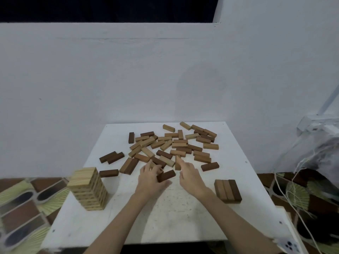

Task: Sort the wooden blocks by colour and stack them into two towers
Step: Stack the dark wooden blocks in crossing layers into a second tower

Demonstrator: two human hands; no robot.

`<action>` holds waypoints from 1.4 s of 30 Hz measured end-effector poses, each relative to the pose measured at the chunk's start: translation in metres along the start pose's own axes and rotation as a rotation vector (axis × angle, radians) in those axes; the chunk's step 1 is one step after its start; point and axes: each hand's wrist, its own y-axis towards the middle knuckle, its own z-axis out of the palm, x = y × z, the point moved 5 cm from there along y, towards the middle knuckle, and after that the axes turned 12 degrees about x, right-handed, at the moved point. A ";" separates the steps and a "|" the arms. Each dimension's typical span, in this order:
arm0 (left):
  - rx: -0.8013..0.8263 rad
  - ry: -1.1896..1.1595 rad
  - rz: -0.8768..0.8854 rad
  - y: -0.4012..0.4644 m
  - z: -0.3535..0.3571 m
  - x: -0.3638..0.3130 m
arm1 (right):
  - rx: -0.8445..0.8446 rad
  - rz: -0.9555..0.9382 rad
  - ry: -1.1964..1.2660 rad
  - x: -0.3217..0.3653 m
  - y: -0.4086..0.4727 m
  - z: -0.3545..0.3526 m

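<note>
Left hand [149, 177] curled its grip round a dark block [166, 175] near the table's [165, 217] centre; right hand [190, 176] hovered just right of it, fingers loosely spread w/ index pointing far — holding nothing. Loose blocks [174, 143], light & dark mixed, lay scattered over the far half. Pale tower [88, 188] stood at near-left edge; a low brown stack [228, 190] sat near-right, well apart from it.

Dim, bluish, even lighting; soft shadows are cast beneath both forearms. Slight motion blur and grain are seen; edges are bowed by wide-angle distortion.
</note>
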 end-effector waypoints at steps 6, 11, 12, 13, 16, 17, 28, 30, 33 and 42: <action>0.022 -0.013 0.016 0.002 -0.002 -0.003 | 0.032 0.033 -0.046 -0.001 0.010 0.014; -0.088 -0.091 0.054 0.000 -0.003 -0.003 | -0.103 0.107 0.079 -0.006 -0.002 0.018; -0.092 -0.091 0.060 -0.001 -0.003 -0.004 | -0.117 0.123 0.107 -0.007 -0.005 0.021; -0.091 -0.087 0.067 -0.002 -0.003 -0.005 | -0.123 0.133 0.135 -0.007 -0.009 0.023; -0.087 -0.073 0.095 -0.006 -0.003 -0.007 | -0.140 0.124 0.193 -0.004 -0.018 0.032; -0.087 -0.074 0.113 -0.008 -0.002 -0.007 | -0.145 0.114 0.221 -0.002 -0.021 0.035; -0.023 -0.328 0.011 0.003 -0.006 0.010 | -0.241 0.243 0.616 0.003 -0.027 0.043; -0.013 -0.401 0.002 0.001 -0.005 0.011 | -0.232 0.249 0.633 0.003 -0.027 0.044; -0.019 -0.483 -0.007 -0.004 -0.003 0.011 | -0.222 0.250 0.647 0.004 -0.026 0.043; -0.035 -0.591 -0.047 -0.020 -0.001 0.012 | -0.143 0.255 0.678 0.008 -0.030 0.043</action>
